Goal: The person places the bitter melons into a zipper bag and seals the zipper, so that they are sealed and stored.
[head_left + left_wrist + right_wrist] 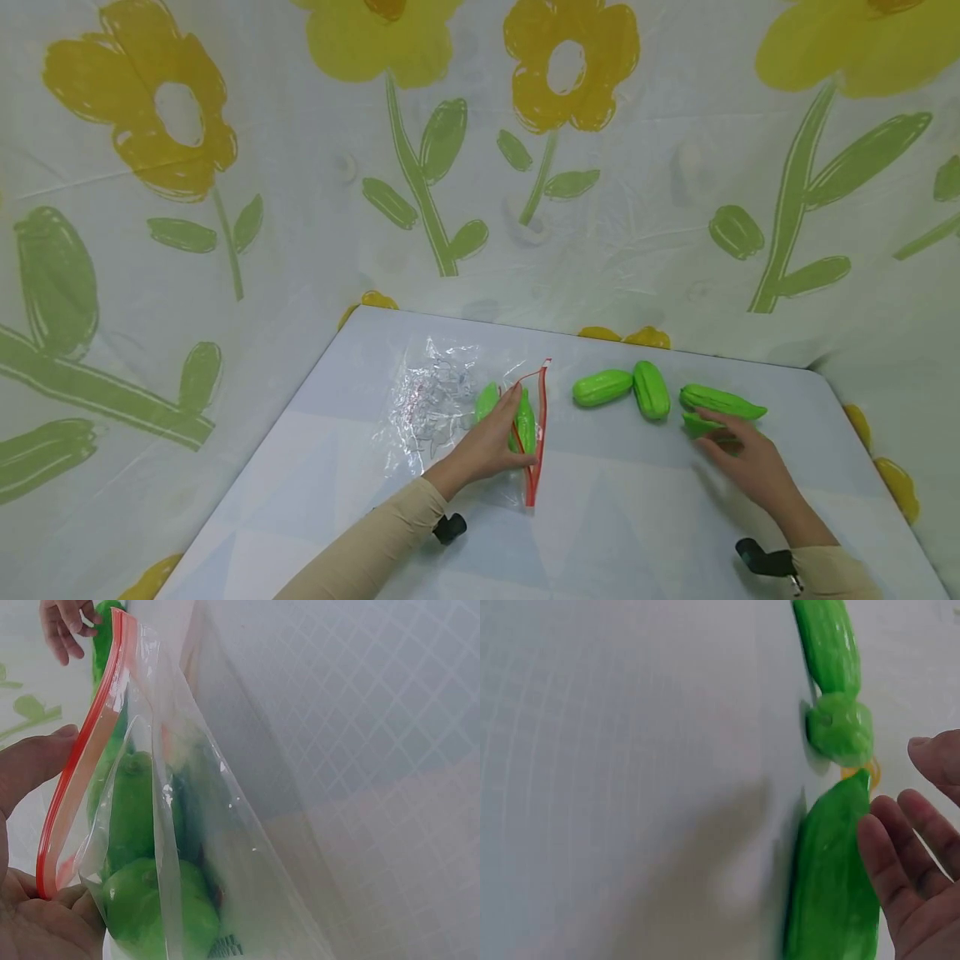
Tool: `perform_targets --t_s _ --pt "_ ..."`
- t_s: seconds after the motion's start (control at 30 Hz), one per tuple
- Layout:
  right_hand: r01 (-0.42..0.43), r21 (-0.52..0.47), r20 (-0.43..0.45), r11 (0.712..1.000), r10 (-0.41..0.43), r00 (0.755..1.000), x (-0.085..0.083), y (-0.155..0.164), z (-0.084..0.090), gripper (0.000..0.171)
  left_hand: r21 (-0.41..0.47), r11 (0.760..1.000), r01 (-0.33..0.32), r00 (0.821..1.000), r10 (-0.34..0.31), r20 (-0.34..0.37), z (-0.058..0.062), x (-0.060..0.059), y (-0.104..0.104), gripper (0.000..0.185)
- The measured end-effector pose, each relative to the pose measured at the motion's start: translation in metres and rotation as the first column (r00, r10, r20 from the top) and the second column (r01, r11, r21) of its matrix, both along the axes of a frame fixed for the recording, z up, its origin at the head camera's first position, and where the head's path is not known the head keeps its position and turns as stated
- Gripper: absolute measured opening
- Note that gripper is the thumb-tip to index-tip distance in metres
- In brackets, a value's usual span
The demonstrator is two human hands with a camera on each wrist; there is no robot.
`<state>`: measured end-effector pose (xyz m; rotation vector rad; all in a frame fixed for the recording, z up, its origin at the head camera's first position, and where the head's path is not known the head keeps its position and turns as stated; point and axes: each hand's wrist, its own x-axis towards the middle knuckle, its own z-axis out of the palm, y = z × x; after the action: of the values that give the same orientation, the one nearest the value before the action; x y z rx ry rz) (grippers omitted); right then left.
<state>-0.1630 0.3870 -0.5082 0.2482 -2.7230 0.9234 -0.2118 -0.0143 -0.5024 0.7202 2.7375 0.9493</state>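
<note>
Gourds going into bag
Left hand (491,442) grips bag (450,408) holding two gourds; open right hand (738,458) touches one gourd (720,402) of the three left on the counter (615,517).

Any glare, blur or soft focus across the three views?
Head: even light, sharp, crinkle glare on the zip bag. Left wrist: bag film hazes the green toys; left hand soft. Right wrist: green vegetable and right hand close and blurred.

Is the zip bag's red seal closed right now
No, the bag gapes at its red seal, held by the left hand, green pieces inside.
</note>
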Motion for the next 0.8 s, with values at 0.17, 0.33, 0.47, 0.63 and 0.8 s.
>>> perform_targets --t_s 0.17,0.33,0.47,0.63,0.8 --pt "0.051 0.052 -0.05 0.997 -0.049 0.998 0.001 0.009 0.004 0.044 0.0 1.0 0.001 1.0 -0.001 -0.006 0.0 0.0 -0.001 0.113" --pt "0.112 0.09 0.005 0.99 -0.113 0.994 0.001 0.016 0.007 0.042 -0.009 1.0 0.001 1.0 -0.001 -0.009 0.001 0.0 -0.001 0.114" --pt "0.131 0.078 0.043 0.988 -0.135 0.99 0.001 0.022 0.007 0.042 -0.008 1.0 0.0 1.0 0.0 -0.011 0.001 0.001 -0.001 0.113" --pt "0.133 0.095 0.035 0.987 -0.137 0.99 0.002 0.028 0.003 0.041 0.007 1.0 0.003 1.0 -0.003 -0.012 0.002 0.001 -0.001 0.112" --pt "0.127 0.103 0.101 0.987 -0.137 0.985 0.003 0.031 0.001 0.043 0.004 1.0 0.007 1.0 -0.007 -0.009 0.002 0.001 -0.001 0.112"
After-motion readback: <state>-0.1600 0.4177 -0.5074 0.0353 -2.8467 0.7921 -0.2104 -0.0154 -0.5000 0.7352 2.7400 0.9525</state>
